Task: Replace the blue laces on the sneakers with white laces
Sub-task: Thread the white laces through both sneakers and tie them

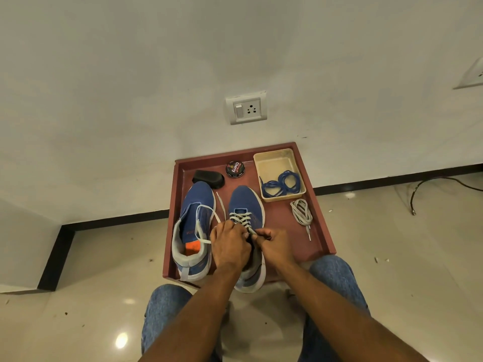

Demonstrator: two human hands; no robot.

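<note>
On the red tray [324,231], the left sneaker [194,231] lies unlaced, a loose white end draped over it, likely waiting its turn. The left hand [230,244] and right hand [274,244] sit together on the right sneaker [245,202], each pinching its white lace [241,220], apparently to thread upper eyelets. A spare white lace [302,211] lies right; blue laces [281,182] sit discarded in the beige box [271,159].

The person's left hand [230,246] and right hand [274,246] are bare, with no rings, watch or gloves showing. Both forearms are uncovered, no sleeve reaching into view. The legs wear blue denim jeans [337,273] of mottled, faded wash.
</note>
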